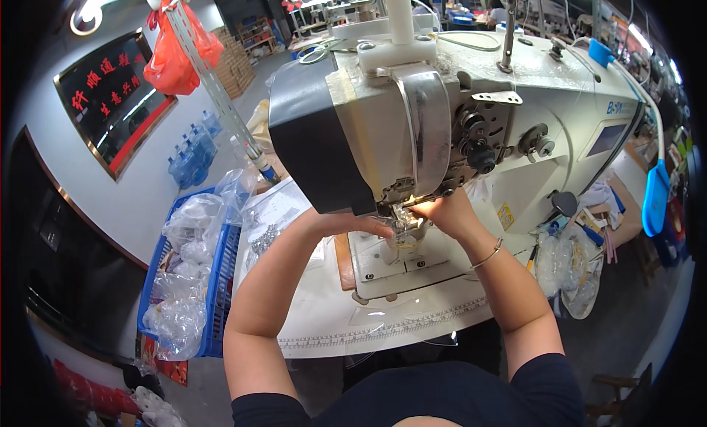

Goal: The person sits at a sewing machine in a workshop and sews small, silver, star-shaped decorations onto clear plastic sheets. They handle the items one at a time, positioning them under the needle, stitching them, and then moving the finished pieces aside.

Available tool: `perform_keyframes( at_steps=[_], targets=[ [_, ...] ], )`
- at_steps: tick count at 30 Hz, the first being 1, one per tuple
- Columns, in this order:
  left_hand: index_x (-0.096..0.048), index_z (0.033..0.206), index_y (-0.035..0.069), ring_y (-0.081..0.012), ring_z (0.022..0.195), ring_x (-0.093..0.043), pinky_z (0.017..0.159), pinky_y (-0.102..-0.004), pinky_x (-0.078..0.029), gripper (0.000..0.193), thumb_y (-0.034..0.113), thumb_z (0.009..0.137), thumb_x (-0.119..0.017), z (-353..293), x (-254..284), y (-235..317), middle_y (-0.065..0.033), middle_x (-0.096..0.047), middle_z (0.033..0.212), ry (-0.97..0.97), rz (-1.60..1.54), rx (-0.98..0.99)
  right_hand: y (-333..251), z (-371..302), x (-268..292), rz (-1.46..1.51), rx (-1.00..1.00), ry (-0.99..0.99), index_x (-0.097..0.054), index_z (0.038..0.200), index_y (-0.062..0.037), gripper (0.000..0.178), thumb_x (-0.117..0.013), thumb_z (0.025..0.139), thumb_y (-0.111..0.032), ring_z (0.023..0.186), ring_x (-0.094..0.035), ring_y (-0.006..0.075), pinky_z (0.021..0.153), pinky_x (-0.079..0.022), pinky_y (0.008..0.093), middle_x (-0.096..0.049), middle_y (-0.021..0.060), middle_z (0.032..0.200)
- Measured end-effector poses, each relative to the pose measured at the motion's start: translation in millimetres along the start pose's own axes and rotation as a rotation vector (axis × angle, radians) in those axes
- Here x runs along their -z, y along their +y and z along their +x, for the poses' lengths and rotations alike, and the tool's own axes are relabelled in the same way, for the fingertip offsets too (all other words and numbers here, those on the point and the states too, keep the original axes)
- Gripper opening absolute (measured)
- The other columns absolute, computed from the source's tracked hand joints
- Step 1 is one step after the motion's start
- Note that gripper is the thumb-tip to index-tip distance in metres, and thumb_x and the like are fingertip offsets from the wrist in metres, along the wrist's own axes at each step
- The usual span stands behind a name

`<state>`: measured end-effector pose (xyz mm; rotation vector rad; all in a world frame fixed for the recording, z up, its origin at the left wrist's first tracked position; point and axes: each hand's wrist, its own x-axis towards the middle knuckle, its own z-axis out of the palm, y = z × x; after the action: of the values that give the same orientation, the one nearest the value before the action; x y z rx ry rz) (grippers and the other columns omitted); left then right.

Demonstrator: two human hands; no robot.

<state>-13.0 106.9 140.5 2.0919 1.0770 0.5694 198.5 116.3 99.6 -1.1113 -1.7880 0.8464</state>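
Observation:
A large white industrial sewing machine with a dark end cover stands in front of me. Under its head, my left hand reaches in from the left, its fingers bent in at the lit needle area. From the other side my right hand comes in, fingertips drawn together close to the presser foot. A small shiny, see-through piece shows between the two hands. The machine head partly hides the fingers, so what each one grips is unclear. Below them lies the metal bed plate.
On the left stands a blue basket of clear plastic bags. Small metallic bits lie on the table beside my left forearm. A ruler strip runs along the table's front edge. Bagged items and tools crowd the right side.

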Motion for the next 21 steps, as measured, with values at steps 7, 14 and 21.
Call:
perform_keyframes(
  at_steps=[7,14,21],
  targets=[
    [-0.054,0.107,0.002,-0.0127,0.086,-0.055,0.077,-0.0275,-0.044,0.056,0.016,0.062,-0.083,-51.1,-46.4,-13.7,-0.0053,-0.059,0.089,-0.205,-0.31,0.222,23.1,-88.1,-22.8,0.349,-0.073,-0.021,-0.062,0.077,0.0001,0.013,-0.069,0.077,-0.011,0.059,-0.048,0.0038,0.057,-0.042,0.0204,-0.056,0.0002,0.063],
    [-0.053,0.117,0.004,-0.0102,0.082,-0.056,0.077,-0.0243,-0.043,0.059,0.01,0.065,-0.079,-103.7,-104.5,-47.2,-0.0027,-0.061,0.085,-0.084,-0.657,0.246,99.0,-139.5,37.9,-0.624,0.125,0.098,-0.062,0.099,-0.0006,0.03,-0.068,0.071,-0.007,0.085,-0.057,0.0246,0.076,-0.046,0.0322,-0.06,0.0107,0.093],
    [-0.056,0.112,0.003,-0.0101,0.091,-0.054,0.088,-0.0272,-0.041,0.054,0.006,0.064,-0.08,-125.8,-126.5,-45.6,-0.0016,-0.058,0.094,0.085,-0.532,0.236,136.4,-164.1,34.1,-0.72,0.268,0.083,-0.061,0.088,-0.0019,0.018,-0.065,0.071,-0.004,0.08,-0.057,0.0283,0.071,-0.048,0.0354,-0.06,0.0098,0.081]
  ],
)
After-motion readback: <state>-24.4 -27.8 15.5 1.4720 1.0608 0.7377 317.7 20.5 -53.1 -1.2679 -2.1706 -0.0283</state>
